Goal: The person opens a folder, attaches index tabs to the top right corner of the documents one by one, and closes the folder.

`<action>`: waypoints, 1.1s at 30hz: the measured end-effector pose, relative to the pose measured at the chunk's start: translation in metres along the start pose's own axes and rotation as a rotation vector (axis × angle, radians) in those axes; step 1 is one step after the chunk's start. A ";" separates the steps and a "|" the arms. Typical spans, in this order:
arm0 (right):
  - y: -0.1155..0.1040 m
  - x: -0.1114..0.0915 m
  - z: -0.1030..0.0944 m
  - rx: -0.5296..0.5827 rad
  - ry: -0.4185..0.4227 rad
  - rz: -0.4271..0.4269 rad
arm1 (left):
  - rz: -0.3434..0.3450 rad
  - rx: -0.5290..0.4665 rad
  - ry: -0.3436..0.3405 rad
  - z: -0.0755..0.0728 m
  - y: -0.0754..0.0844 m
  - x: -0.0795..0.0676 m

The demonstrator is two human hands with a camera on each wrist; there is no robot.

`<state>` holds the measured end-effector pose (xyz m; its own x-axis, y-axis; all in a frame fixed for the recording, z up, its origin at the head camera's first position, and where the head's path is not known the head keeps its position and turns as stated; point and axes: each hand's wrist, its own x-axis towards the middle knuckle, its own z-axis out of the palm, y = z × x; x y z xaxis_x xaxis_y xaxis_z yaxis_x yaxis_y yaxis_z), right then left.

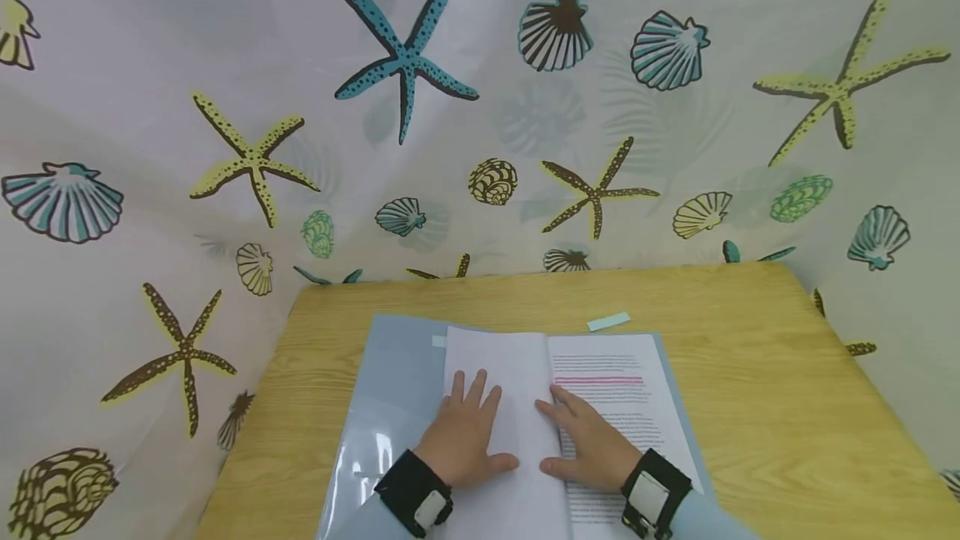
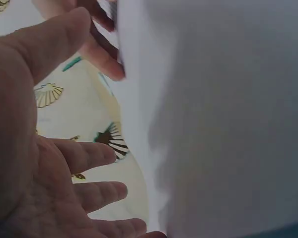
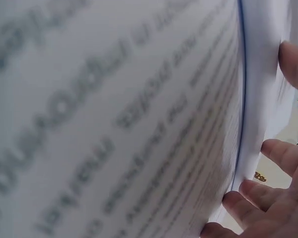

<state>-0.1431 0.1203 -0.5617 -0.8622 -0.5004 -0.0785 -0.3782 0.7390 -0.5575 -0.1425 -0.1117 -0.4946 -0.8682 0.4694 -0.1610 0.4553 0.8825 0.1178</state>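
A stapled or bound sheaf of paper lies opened on a light blue clear-pocket folder (image 1: 401, 382). Its left side is a blank white page (image 1: 498, 352), and its right side a printed page (image 1: 611, 432) with pink highlighted lines (image 1: 598, 380) near the top. My left hand (image 1: 461, 438) rests on the blank page with its fingers spread. Over the fold, my right hand (image 1: 592, 444) touches the paper with its fingers extended. In the right wrist view, those fingertips (image 3: 236, 201) press along the page's fold beside blurred print. How the sheets are joined is hidden.
The folder lies on a wooden table (image 1: 787, 390). A pale blue paper strip (image 1: 608, 322) is just beyond the printed page's top edge, and a small pale tab (image 1: 438, 341) sits on the folder. A curtain (image 1: 480, 123) with starfish and shells surrounds the table's back and sides.
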 end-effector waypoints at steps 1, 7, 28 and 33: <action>0.000 0.000 0.000 -0.004 0.001 -0.005 | -0.019 0.005 0.006 0.005 -0.003 0.001; 0.000 0.001 0.002 -0.018 -0.009 0.002 | -0.075 -0.006 0.057 0.020 -0.014 0.003; -0.001 0.000 0.000 0.024 -0.053 0.036 | -0.072 0.012 0.036 0.029 -0.017 0.000; 0.001 0.000 -0.002 0.007 -0.061 0.048 | -0.049 0.014 0.066 0.023 -0.014 0.000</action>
<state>-0.1437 0.1214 -0.5607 -0.8571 -0.4912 -0.1552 -0.3345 0.7598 -0.5575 -0.1450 -0.1235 -0.5187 -0.9005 0.4231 -0.1009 0.4142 0.9049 0.0979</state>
